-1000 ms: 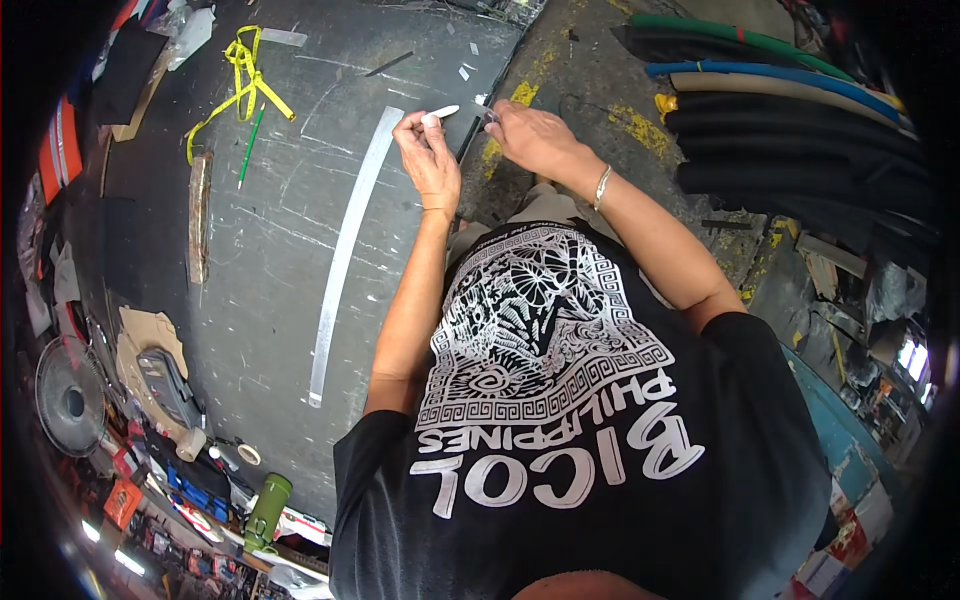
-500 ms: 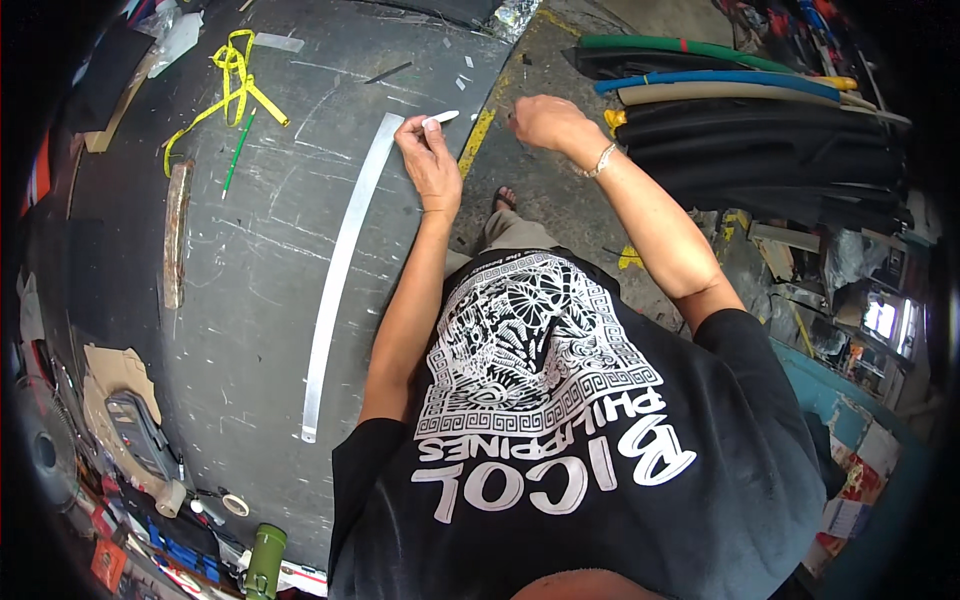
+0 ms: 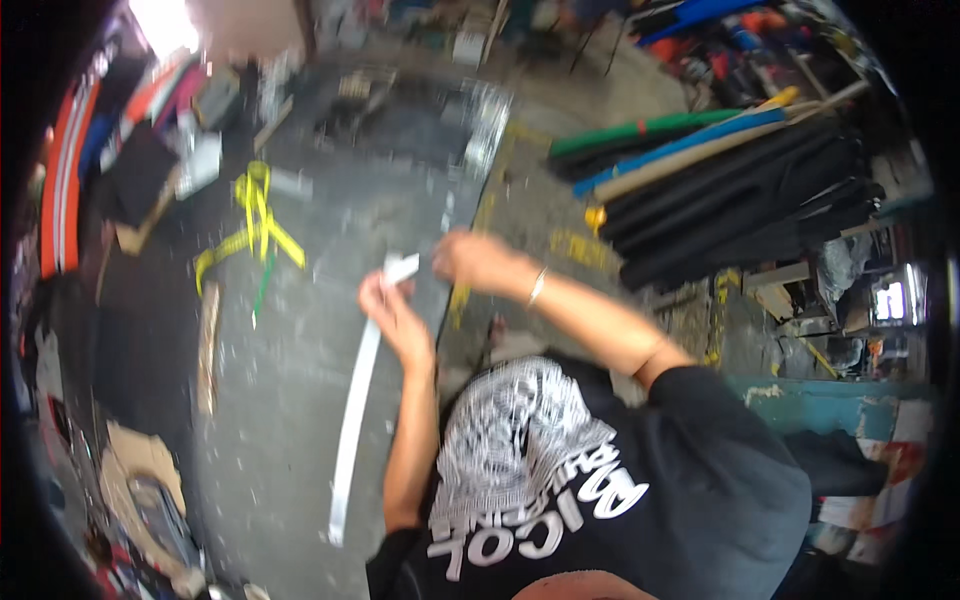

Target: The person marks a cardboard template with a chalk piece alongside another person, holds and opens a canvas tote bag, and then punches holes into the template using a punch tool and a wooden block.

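Right hand [image 3: 480,262] nearer, left [image 3: 398,322] holding white piece [image 3: 403,268]

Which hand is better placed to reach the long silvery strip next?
Probably the left hand: it overlaps the far part of the long silvery strip in view, though it holds a white piece. The right hand is farther off, by the table's edge.

Left hand [image 3: 398,322] and right hand [image 3: 482,262] near each other, beyond the black shirt [image 3: 710,490]

The left is bent into a pinch, its forearm [image 3: 411,460] extending from the shirt's left sleeve [image 3: 393,556]; the right (blurred) curls, its forearm [image 3: 592,316] slanting inward from the right sleeve [image 3: 668,384].
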A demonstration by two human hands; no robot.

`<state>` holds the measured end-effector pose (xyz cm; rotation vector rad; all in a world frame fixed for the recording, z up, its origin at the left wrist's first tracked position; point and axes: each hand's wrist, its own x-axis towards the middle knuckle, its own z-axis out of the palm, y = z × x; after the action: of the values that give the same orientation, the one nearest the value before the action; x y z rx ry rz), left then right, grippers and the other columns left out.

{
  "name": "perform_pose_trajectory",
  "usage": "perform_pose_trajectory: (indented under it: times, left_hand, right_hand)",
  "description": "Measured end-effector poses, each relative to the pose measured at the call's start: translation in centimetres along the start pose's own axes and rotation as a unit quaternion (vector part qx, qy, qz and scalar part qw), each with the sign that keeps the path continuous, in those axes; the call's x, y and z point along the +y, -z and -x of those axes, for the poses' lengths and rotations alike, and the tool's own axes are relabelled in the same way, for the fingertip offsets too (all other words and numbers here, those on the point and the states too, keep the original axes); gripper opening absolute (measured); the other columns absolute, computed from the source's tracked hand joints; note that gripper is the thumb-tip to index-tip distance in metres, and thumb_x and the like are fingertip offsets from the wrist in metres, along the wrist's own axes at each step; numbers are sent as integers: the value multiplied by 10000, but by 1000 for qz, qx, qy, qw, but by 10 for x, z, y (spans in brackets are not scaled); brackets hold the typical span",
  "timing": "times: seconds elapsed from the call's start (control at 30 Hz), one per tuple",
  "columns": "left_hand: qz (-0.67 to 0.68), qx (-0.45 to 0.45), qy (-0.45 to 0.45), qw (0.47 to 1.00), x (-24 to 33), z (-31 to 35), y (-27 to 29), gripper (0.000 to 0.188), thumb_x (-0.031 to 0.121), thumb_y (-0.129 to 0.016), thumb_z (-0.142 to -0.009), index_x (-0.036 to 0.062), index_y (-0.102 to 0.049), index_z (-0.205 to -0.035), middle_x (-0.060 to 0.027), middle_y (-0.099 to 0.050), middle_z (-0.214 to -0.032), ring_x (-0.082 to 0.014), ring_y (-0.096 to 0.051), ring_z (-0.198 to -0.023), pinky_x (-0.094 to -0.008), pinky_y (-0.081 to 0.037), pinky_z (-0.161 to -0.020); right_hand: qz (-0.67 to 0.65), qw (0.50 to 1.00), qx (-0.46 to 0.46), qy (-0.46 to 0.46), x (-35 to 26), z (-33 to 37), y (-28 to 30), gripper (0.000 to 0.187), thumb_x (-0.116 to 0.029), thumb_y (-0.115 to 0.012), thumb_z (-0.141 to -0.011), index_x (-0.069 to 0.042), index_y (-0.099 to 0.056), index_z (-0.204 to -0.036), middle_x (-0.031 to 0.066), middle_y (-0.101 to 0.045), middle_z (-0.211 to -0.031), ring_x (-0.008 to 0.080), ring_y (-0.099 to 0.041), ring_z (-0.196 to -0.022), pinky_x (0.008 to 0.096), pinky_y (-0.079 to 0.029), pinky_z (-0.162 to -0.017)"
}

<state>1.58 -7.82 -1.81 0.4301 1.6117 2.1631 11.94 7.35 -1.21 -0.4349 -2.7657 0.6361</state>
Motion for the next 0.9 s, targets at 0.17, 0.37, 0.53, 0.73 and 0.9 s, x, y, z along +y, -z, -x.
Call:
perform_pose_trajectory:
  times: [0.17, 0.37, 0.53, 0.73, 0.9]
  left_hand:
    - [47, -43, -29, 998, 35, 1, -22, 255, 167, -452, -1101, 23, -469, -1310, -87, -588, -1037, -150, -572, -922, -304, -483, -856]
    - [126, -30, 9, 992, 36, -17, -58, 132, 154, -557, -1068, 47, -535, -1141, -59, -603, -975, -124, -581, -868, -277, -502, -799]
    - [158, -69, 43, 984, 4, -6, -148, 78, 135, -584, -1053, 63, -555, -1066, -43, -637, -922, -114, -596, -805, -256, -506, -768]
    - [95, -131, 62, 985, -53, -1, -306, 129, 188, -616, -1043, 71, -587, -1090, -47, -670, -1003, -116, -638, -868, -271, -537, -780]
    - [121, -225, 120, 959, -86, 9, -436, 124, 211, -620, -1044, 100, -595, -1093, -12, -656, -990, -98, -628, -861, -262, -536, -800]
  right_hand:
    - [-120, 991, 4, -53, -11, -54, -21, 420, -248, -658, -951, -27, -603, -1304, 190, -606, -1171, 364, -599, -1173, 428, -497, -1002]
    - [-455, 888, 24, -56, 16, -45, 26, 348, -23, -570, -956, -18, -613, -1301, 77, -637, -1170, 167, -621, -1121, 333, -508, -1004]
    - [-688, 722, 43, -64, 77, 0, 69, 412, -105, -653, -962, -7, -579, -1356, 49, -657, -1163, 129, -605, -1100, 306, -473, -993]
    - [-716, 675, 134, -118, 199, 58, 151, 241, -135, -624, -992, -35, -629, -1211, 36, -666, -1097, 136, -636, -1029, 307, -516, -902]
    - [-680, 686, 201, -162, 300, 98, 225, 271, -143, -676, -994, -17, -670, -1235, 34, -687, -1141, 131, -627, -1071, 300, -515, -916]
